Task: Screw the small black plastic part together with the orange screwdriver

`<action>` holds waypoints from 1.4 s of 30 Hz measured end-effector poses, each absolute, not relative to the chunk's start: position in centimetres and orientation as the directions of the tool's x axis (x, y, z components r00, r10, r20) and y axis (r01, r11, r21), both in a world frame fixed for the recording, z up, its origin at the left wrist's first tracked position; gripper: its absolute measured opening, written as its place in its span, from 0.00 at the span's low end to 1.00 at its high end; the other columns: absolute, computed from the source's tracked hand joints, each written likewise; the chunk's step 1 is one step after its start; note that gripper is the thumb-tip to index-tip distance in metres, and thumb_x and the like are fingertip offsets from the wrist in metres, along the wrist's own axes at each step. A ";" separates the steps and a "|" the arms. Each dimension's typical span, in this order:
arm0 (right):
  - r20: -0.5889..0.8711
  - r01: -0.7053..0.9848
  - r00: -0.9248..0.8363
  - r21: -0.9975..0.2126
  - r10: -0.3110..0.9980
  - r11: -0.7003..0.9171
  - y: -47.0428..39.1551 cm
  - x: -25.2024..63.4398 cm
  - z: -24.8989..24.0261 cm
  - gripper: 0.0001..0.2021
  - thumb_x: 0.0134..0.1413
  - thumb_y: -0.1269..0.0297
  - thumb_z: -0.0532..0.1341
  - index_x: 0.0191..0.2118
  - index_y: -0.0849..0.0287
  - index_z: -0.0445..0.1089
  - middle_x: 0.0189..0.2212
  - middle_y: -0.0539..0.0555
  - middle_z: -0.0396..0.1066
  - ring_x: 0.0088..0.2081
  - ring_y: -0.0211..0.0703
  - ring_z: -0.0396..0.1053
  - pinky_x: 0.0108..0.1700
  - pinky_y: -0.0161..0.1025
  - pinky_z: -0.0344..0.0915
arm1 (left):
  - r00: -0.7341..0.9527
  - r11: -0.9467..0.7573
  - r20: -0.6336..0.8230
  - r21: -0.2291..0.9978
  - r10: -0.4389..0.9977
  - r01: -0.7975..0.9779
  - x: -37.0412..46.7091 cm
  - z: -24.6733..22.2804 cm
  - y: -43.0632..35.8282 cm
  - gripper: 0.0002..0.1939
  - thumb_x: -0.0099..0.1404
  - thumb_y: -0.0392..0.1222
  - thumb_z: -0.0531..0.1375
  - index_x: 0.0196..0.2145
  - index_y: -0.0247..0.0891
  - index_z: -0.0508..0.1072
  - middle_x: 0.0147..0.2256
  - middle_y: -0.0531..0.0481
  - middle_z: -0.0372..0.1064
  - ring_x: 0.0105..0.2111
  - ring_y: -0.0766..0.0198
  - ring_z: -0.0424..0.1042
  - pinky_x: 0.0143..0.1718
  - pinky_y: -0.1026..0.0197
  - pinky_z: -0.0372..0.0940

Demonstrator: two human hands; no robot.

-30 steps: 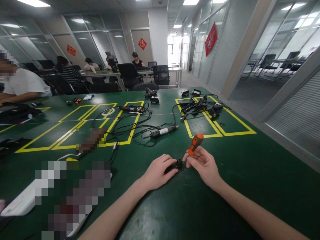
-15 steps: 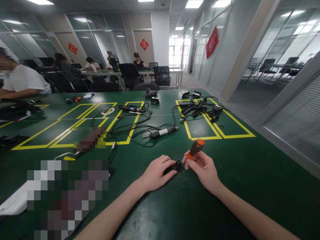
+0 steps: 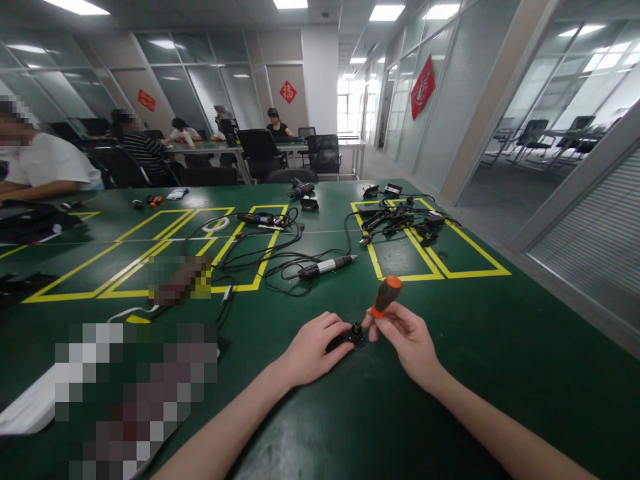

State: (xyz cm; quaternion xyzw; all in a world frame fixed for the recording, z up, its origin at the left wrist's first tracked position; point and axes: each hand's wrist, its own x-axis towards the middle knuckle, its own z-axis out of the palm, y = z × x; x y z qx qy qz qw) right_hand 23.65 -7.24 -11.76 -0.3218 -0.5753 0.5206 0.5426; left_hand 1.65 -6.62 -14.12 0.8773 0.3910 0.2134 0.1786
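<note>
My left hand [image 3: 320,348] rests on the green table, its thumb and fingers closed round a small black part [image 3: 355,335] with a short upright post. Just to the right, my right hand [image 3: 404,337] grips a screwdriver [image 3: 387,297] with a black and orange handle. The handle points up and leans a little to the right. My fingers hide the screwdriver's shaft and tip, so I cannot tell whether it touches the black part.
An electric screwdriver [image 3: 327,266] with a looped cable lies ahead on the green table [image 3: 490,347]. A heap of black cables and parts [image 3: 395,217] lies back right. Further back is a drill [image 3: 301,189]. A person in white [image 3: 50,160] sits at the left.
The screwdriver handle has shifted slightly left and tilts a little more upright in my right hand. My left hand and the black part stay in place.
</note>
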 end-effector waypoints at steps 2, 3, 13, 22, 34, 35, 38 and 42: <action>0.283 -0.194 -0.186 -0.949 0.941 0.248 -7.4 23.6 -11.9 0.08 0.59 0.60 0.69 0.41 0.56 0.75 0.33 0.54 0.79 0.29 0.37 0.72 0.36 0.36 0.73 | 0.602 -0.630 0.237 0.482 0.763 0.609 1.6 -14.1 -6.6 0.11 0.74 0.47 0.57 0.48 0.40 0.74 0.44 0.46 0.72 0.43 0.59 0.69 0.43 0.58 0.66; 0.279 -0.186 -0.176 -0.951 0.944 0.247 -7.4 23.5 -11.9 0.09 0.57 0.60 0.71 0.39 0.57 0.75 0.33 0.53 0.78 0.29 0.38 0.72 0.36 0.36 0.73 | 0.600 -0.630 0.239 0.482 0.763 0.609 1.6 -14.1 -6.6 0.11 0.74 0.46 0.58 0.48 0.40 0.74 0.44 0.46 0.72 0.43 0.59 0.69 0.42 0.58 0.67; 0.246 -0.153 -0.226 -0.965 0.942 0.215 -7.2 23.6 -11.3 0.13 0.63 0.53 0.65 0.37 0.59 0.75 0.31 0.55 0.77 0.25 0.38 0.69 0.31 0.40 0.70 | 0.604 -0.632 0.236 0.477 0.761 0.611 1.7 -14.0 -6.6 0.10 0.74 0.46 0.57 0.47 0.40 0.74 0.43 0.46 0.72 0.42 0.58 0.70 0.42 0.57 0.67; 0.277 -0.138 -0.187 -0.957 0.942 0.254 -7.1 23.5 -11.9 0.11 0.57 0.57 0.70 0.32 0.58 0.74 0.29 0.51 0.73 0.25 0.36 0.67 0.31 0.36 0.68 | 0.598 -0.635 0.250 0.472 0.761 0.612 1.7 -14.1 -6.6 0.10 0.73 0.45 0.58 0.49 0.39 0.73 0.44 0.46 0.72 0.43 0.59 0.70 0.42 0.59 0.66; 0.245 -0.220 -0.170 -0.954 0.954 0.206 -7.1 23.0 -12.1 0.13 0.57 0.54 0.70 0.34 0.57 0.72 0.28 0.52 0.76 0.24 0.37 0.68 0.30 0.38 0.70 | 0.598 -0.629 0.238 0.476 0.765 0.614 1.7 -14.0 -6.6 0.10 0.74 0.46 0.57 0.46 0.40 0.74 0.43 0.46 0.71 0.42 0.59 0.70 0.42 0.59 0.67; 0.250 -0.207 -0.171 -0.955 0.953 0.213 -7.0 23.0 -12.0 0.13 0.57 0.54 0.70 0.33 0.57 0.72 0.27 0.52 0.75 0.23 0.37 0.68 0.30 0.37 0.70 | 0.598 -0.630 0.241 0.479 0.764 0.611 1.7 -14.0 -6.6 0.10 0.74 0.46 0.57 0.46 0.40 0.74 0.43 0.46 0.72 0.43 0.59 0.70 0.42 0.59 0.67; 0.276 -0.163 -0.184 -0.955 0.943 0.248 -6.9 23.0 -11.6 0.13 0.56 0.54 0.70 0.31 0.58 0.74 0.27 0.51 0.73 0.24 0.37 0.68 0.30 0.38 0.69 | 0.594 -0.632 0.253 0.482 0.763 0.607 1.6 -14.1 -6.6 0.10 0.73 0.45 0.58 0.48 0.40 0.74 0.43 0.46 0.72 0.42 0.59 0.70 0.42 0.59 0.67; 0.257 -0.170 -0.194 -0.959 0.947 0.225 -6.7 23.0 -11.6 0.14 0.60 0.52 0.67 0.35 0.59 0.77 0.28 0.53 0.74 0.23 0.38 0.68 0.29 0.39 0.69 | 0.596 -0.634 0.255 0.481 0.762 0.605 1.6 -14.2 -6.5 0.10 0.74 0.46 0.58 0.47 0.40 0.74 0.43 0.46 0.72 0.42 0.59 0.70 0.42 0.58 0.67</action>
